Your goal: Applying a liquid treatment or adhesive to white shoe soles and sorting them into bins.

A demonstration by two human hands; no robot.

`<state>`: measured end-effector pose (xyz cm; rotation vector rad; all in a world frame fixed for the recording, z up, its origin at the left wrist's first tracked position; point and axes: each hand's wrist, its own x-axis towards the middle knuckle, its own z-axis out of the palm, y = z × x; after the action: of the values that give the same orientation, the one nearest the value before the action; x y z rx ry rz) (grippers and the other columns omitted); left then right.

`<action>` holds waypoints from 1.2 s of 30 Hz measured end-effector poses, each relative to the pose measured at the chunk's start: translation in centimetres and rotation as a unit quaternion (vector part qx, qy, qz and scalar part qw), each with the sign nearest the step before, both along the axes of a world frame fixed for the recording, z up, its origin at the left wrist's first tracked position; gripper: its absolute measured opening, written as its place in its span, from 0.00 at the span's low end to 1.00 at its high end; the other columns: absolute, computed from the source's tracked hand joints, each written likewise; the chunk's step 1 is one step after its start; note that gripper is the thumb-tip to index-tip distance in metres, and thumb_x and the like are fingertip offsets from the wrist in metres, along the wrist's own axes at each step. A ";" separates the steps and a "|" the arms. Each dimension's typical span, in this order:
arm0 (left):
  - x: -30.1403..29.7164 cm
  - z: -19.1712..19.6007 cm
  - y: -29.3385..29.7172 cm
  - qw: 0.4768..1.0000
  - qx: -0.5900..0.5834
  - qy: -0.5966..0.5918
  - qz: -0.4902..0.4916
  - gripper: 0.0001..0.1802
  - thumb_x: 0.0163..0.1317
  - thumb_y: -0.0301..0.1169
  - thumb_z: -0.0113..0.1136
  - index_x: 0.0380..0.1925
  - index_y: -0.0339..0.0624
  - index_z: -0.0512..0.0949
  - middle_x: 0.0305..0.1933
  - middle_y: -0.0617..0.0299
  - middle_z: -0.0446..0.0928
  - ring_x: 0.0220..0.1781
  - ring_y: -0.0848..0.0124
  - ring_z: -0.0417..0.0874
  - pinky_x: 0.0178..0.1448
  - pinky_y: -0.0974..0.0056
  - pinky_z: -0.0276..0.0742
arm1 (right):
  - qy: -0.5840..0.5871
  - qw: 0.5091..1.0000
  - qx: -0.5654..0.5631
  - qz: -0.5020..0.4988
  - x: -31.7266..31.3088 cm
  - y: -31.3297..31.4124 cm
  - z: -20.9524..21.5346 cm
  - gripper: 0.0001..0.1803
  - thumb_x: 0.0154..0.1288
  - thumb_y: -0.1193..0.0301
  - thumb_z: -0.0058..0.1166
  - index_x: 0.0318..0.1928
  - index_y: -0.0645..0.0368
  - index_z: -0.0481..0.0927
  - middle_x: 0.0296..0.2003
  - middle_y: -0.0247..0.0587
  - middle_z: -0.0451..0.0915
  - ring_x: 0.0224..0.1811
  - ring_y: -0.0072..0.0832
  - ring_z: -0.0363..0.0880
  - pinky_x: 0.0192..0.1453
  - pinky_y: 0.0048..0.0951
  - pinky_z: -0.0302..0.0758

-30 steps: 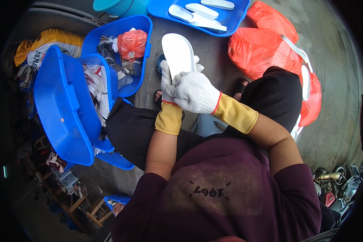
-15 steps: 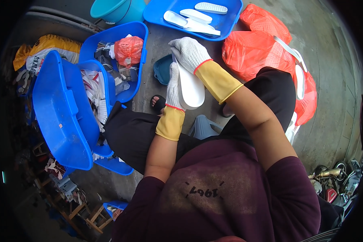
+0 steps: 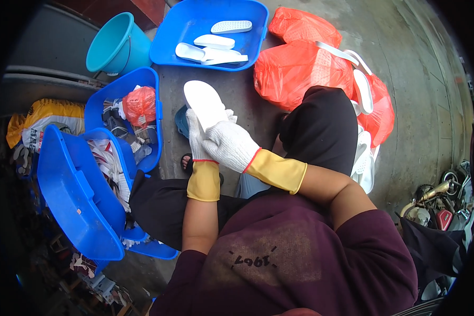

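A white shoe sole (image 3: 204, 101) is held up between both my hands, one rounded end pointing away from me. My left hand (image 3: 197, 138), in a white knit glove with a yellow cuff, grips it from the left and beneath, with fingertips showing at its right edge. Gloved the same way, my right hand (image 3: 230, 145) is closed on the near end, which its fingers hide. Past the sole, more white soles (image 3: 231, 26) lie in a shallow blue tub (image 3: 166, 37).
Red plastic bags (image 3: 300, 68) stand at the right with white soles (image 3: 362, 92) against them. On the left are a turquoise bucket (image 3: 108, 47), a blue tub (image 3: 155, 87) of scraps and a tilted blue tub (image 3: 73, 195). A dark teal container (image 3: 181, 122) sits behind my left hand.
The sole has swung round, and its rounded end now points away instead of toward me. My right hand has moved from the far end to the near end. The view has shifted.
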<state>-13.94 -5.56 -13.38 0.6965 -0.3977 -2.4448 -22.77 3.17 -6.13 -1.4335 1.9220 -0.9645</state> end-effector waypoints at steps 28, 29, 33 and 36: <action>-1.8 3.6 2.3 0.998 -0.052 0.008 -0.042 0.51 0.71 0.73 0.46 0.74 0.38 0.67 0.62 0.36 0.79 0.58 0.47 0.85 0.62 0.44 0.83 | 0.033 0.980 -0.087 0.175 -5.5 3.1 2.8 0.10 0.65 0.68 0.61 0.42 0.61 0.86 0.26 0.56 0.82 0.34 0.56 0.84 0.39 0.48 0.79; -1.8 3.5 2.3 0.996 -0.081 -0.003 -0.027 0.52 0.70 0.73 0.47 0.75 0.36 0.65 0.64 0.35 0.78 0.58 0.47 0.85 0.63 0.43 0.83 | 0.034 0.980 -0.085 0.176 -5.8 2.9 2.5 0.10 0.65 0.68 0.61 0.42 0.61 0.86 0.26 0.56 0.82 0.34 0.56 0.84 0.39 0.48 0.79; -2.4 4.4 3.0 0.993 0.064 0.098 0.022 0.46 0.72 0.67 0.53 0.74 0.39 0.66 0.64 0.43 0.78 0.60 0.48 0.84 0.66 0.46 0.82 | 0.027 0.984 -0.150 0.088 -10.0 0.9 -1.1 0.11 0.68 0.66 0.62 0.40 0.61 0.88 0.32 0.58 0.83 0.36 0.54 0.85 0.41 0.47 0.79; -1.9 6.4 4.4 0.991 0.069 0.094 -0.062 0.47 0.71 0.67 0.56 0.75 0.41 0.66 0.66 0.46 0.77 0.62 0.45 0.83 0.70 0.40 0.79 | -0.064 0.994 -0.085 -0.010 -13.6 -2.5 -2.2 0.11 0.72 0.69 0.63 0.40 0.67 0.86 0.28 0.59 0.80 0.27 0.40 0.81 0.38 0.40 0.77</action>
<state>-15.81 -1.13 -6.93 0.5051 -0.2042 -2.6472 -36.34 0.67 -8.30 -1.4117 1.8003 -1.2245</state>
